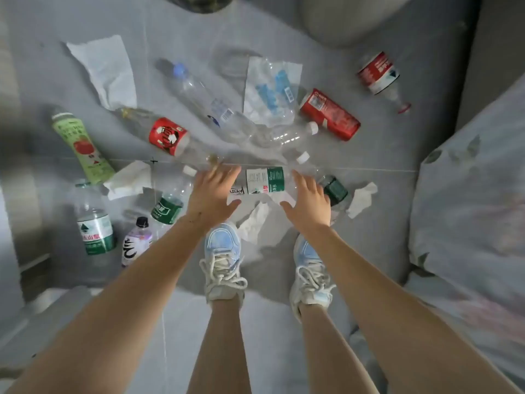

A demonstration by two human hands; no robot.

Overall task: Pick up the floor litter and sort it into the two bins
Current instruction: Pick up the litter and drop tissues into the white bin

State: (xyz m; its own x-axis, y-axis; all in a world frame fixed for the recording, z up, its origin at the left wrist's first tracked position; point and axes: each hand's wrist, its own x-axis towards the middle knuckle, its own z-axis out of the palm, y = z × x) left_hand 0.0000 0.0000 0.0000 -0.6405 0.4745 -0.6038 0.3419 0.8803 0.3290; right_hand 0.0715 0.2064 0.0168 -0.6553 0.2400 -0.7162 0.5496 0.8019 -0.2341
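Observation:
Litter lies scattered over the grey floor. A clear bottle with a green-and-white label [264, 180] lies between my hands. My left hand [211, 193] hovers just left of it, fingers spread and empty. To its right, my right hand [308, 200] is also spread and empty. A crumpled white tissue [254, 221] sits by my shoes. Farther out lie a red can [329, 115], a red-labelled bottle [167, 135], a clear blue-capped bottle [204, 95], a plastic wrapper [270, 89] and a light-green bottle [82, 146]. No bin is clearly in view.
Other bottles stand or lie at the left [95, 223] and far right [379, 73]. Tissues lie at the top left [105, 69], left [129, 179] and right [362, 197]. A patterned cushion [468, 200] fills the right side. My shoes [223, 260] stand below the litter.

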